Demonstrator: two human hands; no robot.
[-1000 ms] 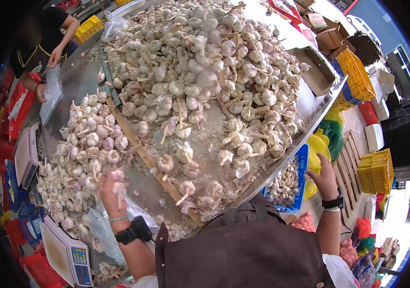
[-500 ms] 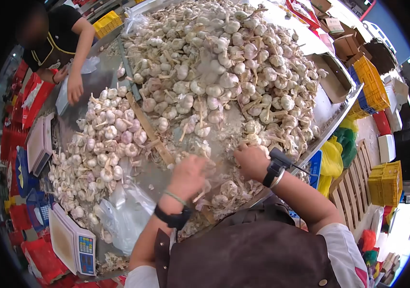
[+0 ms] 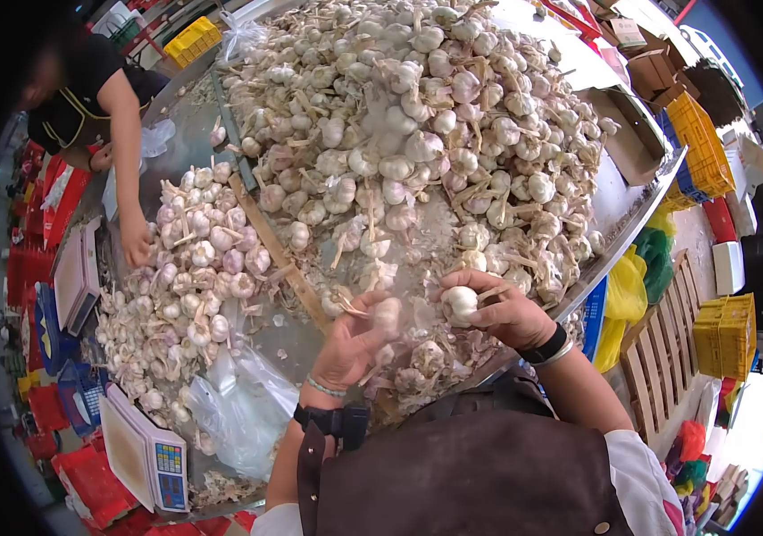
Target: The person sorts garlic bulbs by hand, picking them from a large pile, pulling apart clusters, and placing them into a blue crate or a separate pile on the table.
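The left hand (image 3: 346, 350) and the right hand (image 3: 517, 317) are close together over the near part of the desk (image 3: 267, 347), each with a garlic bulb. The left fingers are closed around a blurred garlic bulb (image 3: 387, 316), its stem pointing left. The right fingers pinch a white garlic bulb (image 3: 460, 305) from above and below, its stem pointing right. The two bulbs are near each other but apart.

Beyond the hands, a large garlic heap (image 3: 423, 146) covers the middle and far part of the desk. A wooden strip (image 3: 279, 255) runs along its left side, and left of that lies a smaller garlic heap (image 3: 212, 241). Clear plastic bags (image 3: 243, 411) lie at the near end of this smaller heap. At the left edge are two digital scales, a near scale (image 3: 127, 447) with a keypad facing right and a far scale (image 3: 76, 268). A co-worker's hand (image 3: 137, 243) reaches down to the left edge of the smaller heap; whether it touches a bulb cannot be told.

Right of the desk are a yellow plastic bag (image 3: 624, 299), a wooden pallet (image 3: 662, 335) and a yellow crate (image 3: 725, 335).
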